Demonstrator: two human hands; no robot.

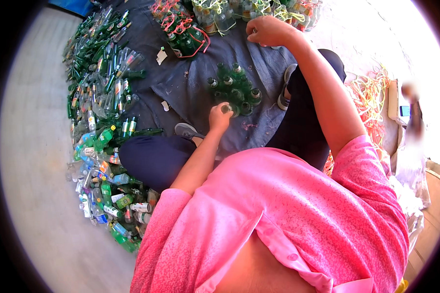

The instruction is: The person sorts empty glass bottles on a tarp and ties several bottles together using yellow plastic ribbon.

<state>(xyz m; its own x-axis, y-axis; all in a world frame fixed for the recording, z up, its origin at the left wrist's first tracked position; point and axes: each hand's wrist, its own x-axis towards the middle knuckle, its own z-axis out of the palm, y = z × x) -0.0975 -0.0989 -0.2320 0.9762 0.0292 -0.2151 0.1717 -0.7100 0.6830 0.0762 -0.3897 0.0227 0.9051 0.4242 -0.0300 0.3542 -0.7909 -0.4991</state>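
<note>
A tight cluster of upright green glass bottles (pixel 236 94) stands on the dark cloth between my feet. At the cluster's near left edge, my left hand (pixel 220 117) is closed around the neck of a glass bottle (pixel 225 109). My right hand (pixel 268 31) is raised to the far right, apart from the cluster, with its fingers curled. Whatever it may hold is too small to make out. Beyond it are bundles of bottles bound with yellow string (pixel 212 15). A bundle of green bottles tied with red string (pixel 183 38) stands left of these.
Loose glass and plastic bottles (pixel 102 97) lie in a long heap on my left. Tangled yellow and red string (pixel 371 100) lies on my right. Pale scraps (pixel 161 56) rest on the dark cloth (pixel 146 93). My shoes (pixel 187 130) flank the bottle cluster.
</note>
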